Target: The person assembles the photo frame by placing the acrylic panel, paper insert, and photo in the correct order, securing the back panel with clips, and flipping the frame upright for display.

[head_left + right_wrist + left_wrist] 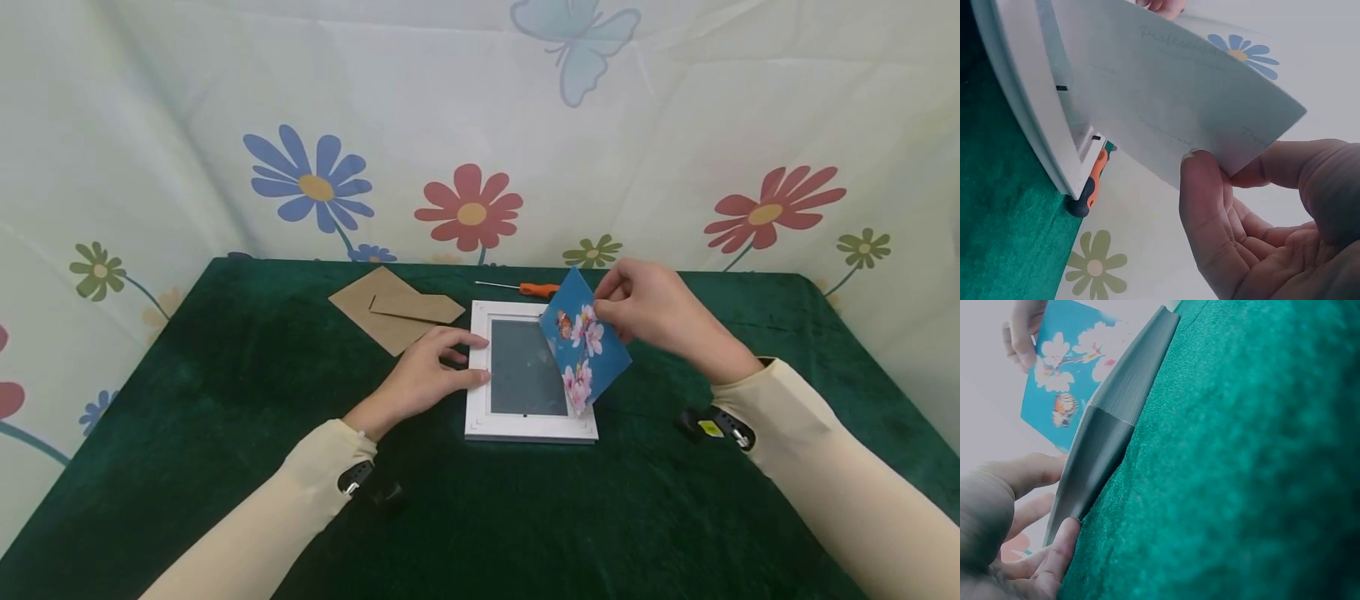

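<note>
A white picture frame [532, 427] lies flat on the green cloth, with a grey panel [517, 367] inside its border. My left hand [423, 371] holds the frame's left side, thumb and forefinger on the border. In the left wrist view, other fingertips touch the frame's grey outer edge [1100, 419]. My right hand [652, 304] pinches a blue picture card [611, 358] with pink-white blossoms and a butterfly. The card stands tilted over the frame's right side. The right wrist view shows its pale back [1147, 81] with faint print.
A brown backing board [356, 296] with a stand leg [420, 307] lies left behind the frame. Behind the frame is an orange-handled screwdriver [532, 289], partly hidden by the card. A flower-printed white curtain [660, 150] hangs beyond the table's far edge.
</note>
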### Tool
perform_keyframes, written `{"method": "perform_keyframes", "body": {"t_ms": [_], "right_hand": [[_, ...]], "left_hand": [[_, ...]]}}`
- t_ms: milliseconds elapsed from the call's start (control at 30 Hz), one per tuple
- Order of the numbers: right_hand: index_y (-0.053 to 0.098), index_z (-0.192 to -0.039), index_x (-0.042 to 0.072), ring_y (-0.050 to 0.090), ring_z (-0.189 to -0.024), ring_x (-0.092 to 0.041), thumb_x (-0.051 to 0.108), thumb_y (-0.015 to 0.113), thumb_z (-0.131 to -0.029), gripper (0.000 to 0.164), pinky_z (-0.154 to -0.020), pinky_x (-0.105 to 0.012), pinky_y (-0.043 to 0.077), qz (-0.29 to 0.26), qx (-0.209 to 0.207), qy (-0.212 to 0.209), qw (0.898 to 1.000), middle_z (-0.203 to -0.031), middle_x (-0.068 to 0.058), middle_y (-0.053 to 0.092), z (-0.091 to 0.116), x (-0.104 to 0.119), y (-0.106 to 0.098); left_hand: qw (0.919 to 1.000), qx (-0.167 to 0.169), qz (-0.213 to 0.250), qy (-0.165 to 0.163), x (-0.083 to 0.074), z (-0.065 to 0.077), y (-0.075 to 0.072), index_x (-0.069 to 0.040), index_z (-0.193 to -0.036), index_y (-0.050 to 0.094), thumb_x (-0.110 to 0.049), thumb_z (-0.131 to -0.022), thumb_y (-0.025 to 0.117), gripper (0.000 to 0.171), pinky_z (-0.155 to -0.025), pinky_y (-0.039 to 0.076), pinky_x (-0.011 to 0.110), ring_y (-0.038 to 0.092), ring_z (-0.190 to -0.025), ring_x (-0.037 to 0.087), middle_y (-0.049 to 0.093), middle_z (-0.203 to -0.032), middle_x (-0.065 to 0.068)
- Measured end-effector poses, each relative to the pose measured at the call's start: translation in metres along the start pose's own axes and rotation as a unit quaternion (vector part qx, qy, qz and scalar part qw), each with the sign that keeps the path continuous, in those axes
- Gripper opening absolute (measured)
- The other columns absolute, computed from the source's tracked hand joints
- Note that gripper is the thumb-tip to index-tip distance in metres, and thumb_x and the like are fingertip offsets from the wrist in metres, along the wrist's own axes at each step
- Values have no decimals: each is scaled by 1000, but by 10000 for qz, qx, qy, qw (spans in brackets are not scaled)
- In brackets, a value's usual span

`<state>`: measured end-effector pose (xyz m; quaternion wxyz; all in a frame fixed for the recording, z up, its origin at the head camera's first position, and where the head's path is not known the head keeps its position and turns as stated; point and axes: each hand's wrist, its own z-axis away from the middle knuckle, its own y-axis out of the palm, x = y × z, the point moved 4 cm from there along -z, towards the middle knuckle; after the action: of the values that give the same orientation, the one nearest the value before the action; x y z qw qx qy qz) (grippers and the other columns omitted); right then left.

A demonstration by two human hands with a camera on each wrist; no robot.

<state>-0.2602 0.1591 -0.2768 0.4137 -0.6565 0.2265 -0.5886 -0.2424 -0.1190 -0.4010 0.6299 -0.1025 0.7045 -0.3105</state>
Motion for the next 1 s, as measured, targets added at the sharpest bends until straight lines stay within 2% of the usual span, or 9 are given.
{"method": "perform_keyframes", "body": {"t_ms": [333,667,1000], "right_hand": [[64,-114,-3,68,-67,-23,14,71,-101,23,-65,-32,59,300,-41,85,9995,-87,-13,68,3,1,1],[66,-105,0,65,-62,-21,15,73,-101,17,-59,-31,57,448,-190,148,9987,-85,-13,69,7,8,9],[65,-93,4,65,-59,-23,21,68,-101,19,-57,-32,53,446,-161,303,9984,-72,-9,66,4,10,16]], "left_hand": [[10000,12,25,17,0,0,0,-19,-139,69,-30,-95,81,46,-93,54,51,59,-122,31,53,-147,11],[10000,-14,10,16,0,1,0,-18,-139,69,-29,-95,81,47,-93,54,51,60,-121,31,53,-145,12],[10000,-27,8,66,-1,1,0,-18,-138,69,-29,-95,82,47,-93,55,50,60,-120,30,54,-145,11]]}}
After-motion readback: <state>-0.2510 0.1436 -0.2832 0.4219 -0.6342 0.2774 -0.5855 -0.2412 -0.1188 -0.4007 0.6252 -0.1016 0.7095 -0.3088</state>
